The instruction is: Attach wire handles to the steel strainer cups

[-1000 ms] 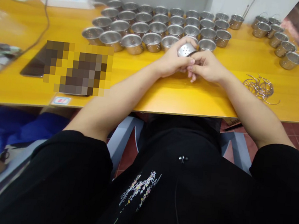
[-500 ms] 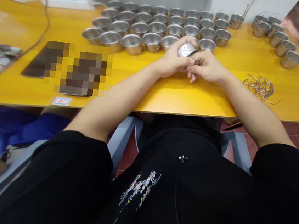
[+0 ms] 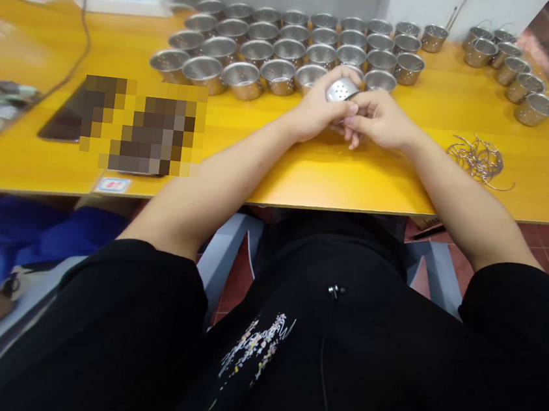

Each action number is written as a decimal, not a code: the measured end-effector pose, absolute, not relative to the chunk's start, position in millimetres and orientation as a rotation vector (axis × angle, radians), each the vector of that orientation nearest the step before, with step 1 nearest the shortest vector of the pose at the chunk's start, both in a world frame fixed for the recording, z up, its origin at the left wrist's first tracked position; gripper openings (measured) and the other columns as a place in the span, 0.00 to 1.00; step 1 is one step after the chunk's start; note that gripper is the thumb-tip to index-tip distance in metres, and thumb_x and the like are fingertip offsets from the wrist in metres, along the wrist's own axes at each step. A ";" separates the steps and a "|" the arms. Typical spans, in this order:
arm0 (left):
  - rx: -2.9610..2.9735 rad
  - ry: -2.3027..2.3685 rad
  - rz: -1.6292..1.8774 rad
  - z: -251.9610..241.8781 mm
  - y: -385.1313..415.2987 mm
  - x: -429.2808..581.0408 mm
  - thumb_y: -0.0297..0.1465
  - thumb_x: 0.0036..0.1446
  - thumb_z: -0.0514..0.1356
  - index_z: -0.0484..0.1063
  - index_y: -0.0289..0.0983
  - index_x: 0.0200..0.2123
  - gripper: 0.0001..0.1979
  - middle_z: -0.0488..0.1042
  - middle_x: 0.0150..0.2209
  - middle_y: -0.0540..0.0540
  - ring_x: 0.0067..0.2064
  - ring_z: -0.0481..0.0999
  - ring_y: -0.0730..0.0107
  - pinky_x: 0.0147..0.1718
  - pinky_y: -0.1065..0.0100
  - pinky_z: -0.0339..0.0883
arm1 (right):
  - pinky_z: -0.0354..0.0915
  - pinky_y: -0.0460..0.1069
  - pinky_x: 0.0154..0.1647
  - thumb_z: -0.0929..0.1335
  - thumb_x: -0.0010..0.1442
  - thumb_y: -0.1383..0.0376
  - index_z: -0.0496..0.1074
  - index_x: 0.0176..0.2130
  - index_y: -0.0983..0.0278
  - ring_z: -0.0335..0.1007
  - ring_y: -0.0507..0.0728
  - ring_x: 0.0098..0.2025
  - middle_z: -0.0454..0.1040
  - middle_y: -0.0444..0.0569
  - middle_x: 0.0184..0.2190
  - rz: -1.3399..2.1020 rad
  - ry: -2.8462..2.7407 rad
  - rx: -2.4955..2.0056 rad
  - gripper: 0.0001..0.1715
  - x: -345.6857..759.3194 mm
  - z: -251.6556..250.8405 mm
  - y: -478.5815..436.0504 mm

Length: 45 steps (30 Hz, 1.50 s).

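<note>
Tabletop (image 3: pixel 336 182), yellow, across the upper half of the frame.
Cups in rows (image 3: pixel 242 82), perforated steel, mouths up, upper centre.
Cups at the side (image 3: pixel 535 111), a smaller group, upper right; thin wire arches show over the rearmost.
Left grip (image 3: pixel 316 113), yours, upper centre: clamped around the held cup.
Right grip (image 3: pixel 384 122), yours, just right of it: fingertips drawn in at the cup's lower edge, touching the left thumb; whether they pinch the cup or something small, you cannot tell.
Wires (image 3: pixel 476 160), a loose tangle right of centre, near your right forearm.
Held cup (image 3: pixel 341 92), between your two grips, tipped with its holed surface in view.
Handling, as judged: let the left grip bear the cup and brace it against turning; work the right with fingertips only, pressing lightly, since thin sheet may dent and its edge may slip.
</note>
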<state>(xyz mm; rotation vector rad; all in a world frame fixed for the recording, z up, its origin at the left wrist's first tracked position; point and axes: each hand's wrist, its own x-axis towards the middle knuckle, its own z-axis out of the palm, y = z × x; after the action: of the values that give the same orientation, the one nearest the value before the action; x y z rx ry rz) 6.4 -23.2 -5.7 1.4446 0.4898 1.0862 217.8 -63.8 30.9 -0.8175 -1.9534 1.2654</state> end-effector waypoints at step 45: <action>1.278 0.517 1.036 2.2 -39.7 3.1 0.40 0.56 0.92 0.77 0.47 0.55 0.33 0.88 0.36 0.54 0.32 0.92 0.58 0.33 0.63 0.87 | 0.77 0.48 0.25 0.93 0.74 0.39 0.73 0.35 0.56 0.79 0.57 0.23 0.80 0.42 0.26 1.226 -1.904 -0.885 0.41 216.7 38.4 -68.5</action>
<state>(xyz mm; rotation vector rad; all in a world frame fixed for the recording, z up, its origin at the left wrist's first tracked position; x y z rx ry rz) 3.1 -39.7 2.2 1.2775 0.5171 1.0356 216.7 -68.5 38.4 -0.8854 -1.9039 1.2259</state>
